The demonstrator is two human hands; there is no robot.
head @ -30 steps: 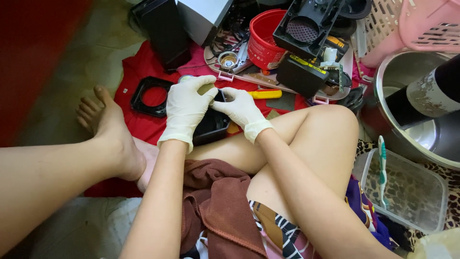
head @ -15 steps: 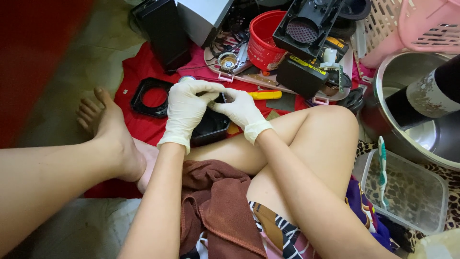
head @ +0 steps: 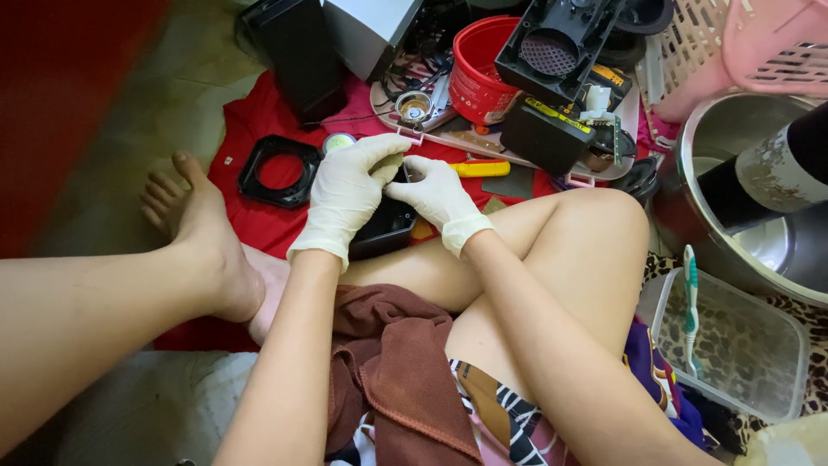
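Both my hands wear white gloves and meet over a small black box-shaped part [head: 386, 229] that rests against my shin above the red cloth [head: 259, 129]. My left hand [head: 349, 194] covers its left side and top, fingers curled around it. My right hand [head: 435, 197] pinches at the part's upper edge, fingertips touching those of the left hand. Most of the part is hidden under the gloves.
A black square frame [head: 278, 170] lies left of my hands, a yellow-handled tool [head: 483, 168] right of them. Behind are a red bucket [head: 479, 73], black speaker housings [head: 552, 52], a small round speaker [head: 414, 106], a steel bowl [head: 759, 198], a clear tub with toothbrush [head: 690, 302], and a pink basket [head: 759, 43].
My hands stay on the black part; the fingers have shifted a little, the fingertips drawing closer together at its top edge.
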